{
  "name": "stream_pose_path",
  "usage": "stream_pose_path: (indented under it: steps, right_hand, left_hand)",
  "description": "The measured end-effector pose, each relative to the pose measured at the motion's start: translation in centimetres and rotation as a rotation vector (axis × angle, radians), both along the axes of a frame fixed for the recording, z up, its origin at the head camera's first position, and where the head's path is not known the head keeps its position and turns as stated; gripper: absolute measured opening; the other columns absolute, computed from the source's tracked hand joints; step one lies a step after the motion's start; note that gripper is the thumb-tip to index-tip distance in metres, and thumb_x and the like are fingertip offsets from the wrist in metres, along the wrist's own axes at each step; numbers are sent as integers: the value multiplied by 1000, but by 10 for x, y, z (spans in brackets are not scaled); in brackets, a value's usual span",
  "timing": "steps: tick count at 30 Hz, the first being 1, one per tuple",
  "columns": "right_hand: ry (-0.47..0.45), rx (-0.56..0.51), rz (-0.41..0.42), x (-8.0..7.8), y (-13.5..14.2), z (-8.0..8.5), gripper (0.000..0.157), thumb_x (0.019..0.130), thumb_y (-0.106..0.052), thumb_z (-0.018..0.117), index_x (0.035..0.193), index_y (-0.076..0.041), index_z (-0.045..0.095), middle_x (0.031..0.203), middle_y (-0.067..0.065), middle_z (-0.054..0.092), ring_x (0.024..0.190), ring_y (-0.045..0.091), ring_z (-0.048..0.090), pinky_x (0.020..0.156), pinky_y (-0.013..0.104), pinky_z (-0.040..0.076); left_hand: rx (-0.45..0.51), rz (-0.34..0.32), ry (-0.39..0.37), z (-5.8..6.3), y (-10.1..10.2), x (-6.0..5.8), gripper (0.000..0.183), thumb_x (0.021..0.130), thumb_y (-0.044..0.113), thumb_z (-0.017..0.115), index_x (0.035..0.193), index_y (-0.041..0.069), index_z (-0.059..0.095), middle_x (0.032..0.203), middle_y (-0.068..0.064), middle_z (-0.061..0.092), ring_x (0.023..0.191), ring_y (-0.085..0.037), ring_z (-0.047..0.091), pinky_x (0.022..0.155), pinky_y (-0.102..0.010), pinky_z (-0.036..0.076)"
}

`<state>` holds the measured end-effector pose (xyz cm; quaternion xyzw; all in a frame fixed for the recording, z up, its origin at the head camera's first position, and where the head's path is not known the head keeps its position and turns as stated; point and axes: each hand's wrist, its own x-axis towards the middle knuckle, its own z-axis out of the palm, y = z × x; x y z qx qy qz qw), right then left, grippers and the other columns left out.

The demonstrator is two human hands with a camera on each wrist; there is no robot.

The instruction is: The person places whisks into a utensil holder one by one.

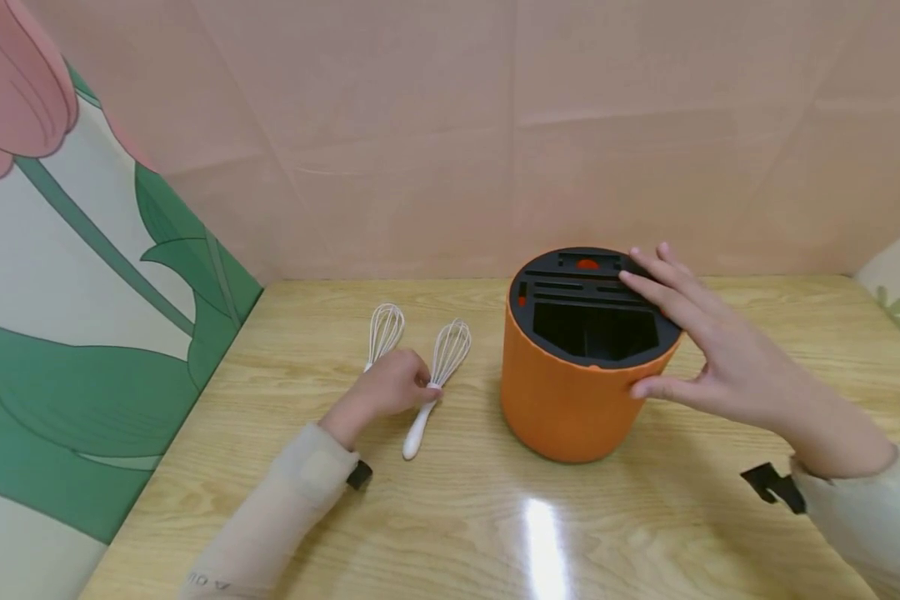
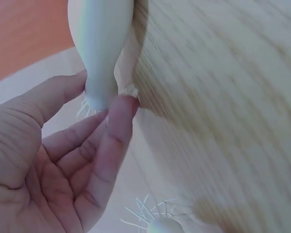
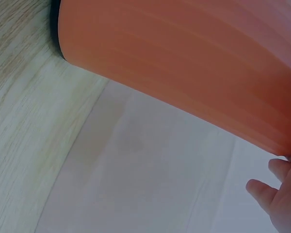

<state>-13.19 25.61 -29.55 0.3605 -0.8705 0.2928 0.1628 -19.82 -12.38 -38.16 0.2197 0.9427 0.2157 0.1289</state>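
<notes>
Two small whisks with white handles lie on the wooden table. My left hand (image 1: pixel 387 385) pinches the neck of the nearer whisk (image 1: pixel 417 428) between thumb and fingers; its handle (image 2: pixel 101 41) fills the top of the left wrist view. Part of the other whisk (image 1: pixel 386 328) is hidden behind that hand. To the right stands a round orange utensil holder (image 1: pixel 562 408) with a black slotted top (image 1: pixel 562 274). My right hand (image 1: pixel 727 362) touches its right rim, fingers spread and fairly straight over the top, thumb against the side.
The wooden table (image 1: pixel 270 500) ends at a pinkish cloth backdrop (image 1: pixel 397 150). A panel printed with flowers and green leaves (image 1: pixel 82 400) borders the left side. Dark wrist straps show at both sleeves.
</notes>
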Motion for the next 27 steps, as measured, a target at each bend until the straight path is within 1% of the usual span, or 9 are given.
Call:
stream_pose_path:
  steps: [2,5,6,9,12,17,22,27]
  right_hand:
    - [7,-1,5,0,0,0,105,66,-43,89,152,-9,39,166,7,23,156,26,5,125,48,13]
    - [33,3,9,-2,0,0,105,66,-45,89,151,-8,40,164,8,26,156,24,8,125,29,13]
    - [42,6,8,-2,0,0,105,65,-46,89,151,-8,41,163,8,28,156,23,9,123,23,12]
    - [60,8,9,-3,0,0,106,64,-47,89,150,-8,42,161,9,32,156,21,12,119,14,13]
    - [60,4,13,-3,0,-1,106,64,-46,90,150,-8,43,161,9,33,156,20,13,118,13,13]
    - [64,-14,31,-5,0,-3,103,64,-46,90,148,-6,45,160,10,34,155,20,14,119,14,13]
    - [71,-25,43,-6,0,-4,102,65,-48,89,147,-5,45,159,11,35,155,20,15,120,14,14]
    - [78,-37,55,-7,-1,-4,101,67,-50,87,147,-3,46,159,12,35,155,20,16,120,14,14]
  left_hand:
    - [13,12,-29,0,-1,0,32,89,24,74,62,8,68,49,2,54,46,-6,43,48,-20,33]
    - [20,27,-57,1,-2,-1,31,90,23,73,64,9,69,52,-4,63,43,-8,50,48,-20,36]
    - [15,29,-57,1,-2,-1,31,90,23,74,63,9,69,52,-5,64,43,-8,49,47,-20,36]
    - [9,28,-55,1,-2,-1,32,90,23,74,62,9,68,52,-6,64,43,-8,50,48,-21,36]
    - [14,24,-61,1,-3,-2,32,90,23,74,62,9,68,52,-6,64,43,-8,50,49,-21,36]
    - [31,14,-65,0,-4,-3,30,90,22,73,63,8,68,54,-6,65,43,-7,50,50,-20,36]
    - [65,7,-71,1,-5,-4,25,90,20,73,68,8,70,56,-7,66,44,-7,52,49,-20,37]
    - [106,6,-48,3,-5,-5,20,90,18,72,73,7,71,57,-9,67,45,-6,51,48,-20,38]
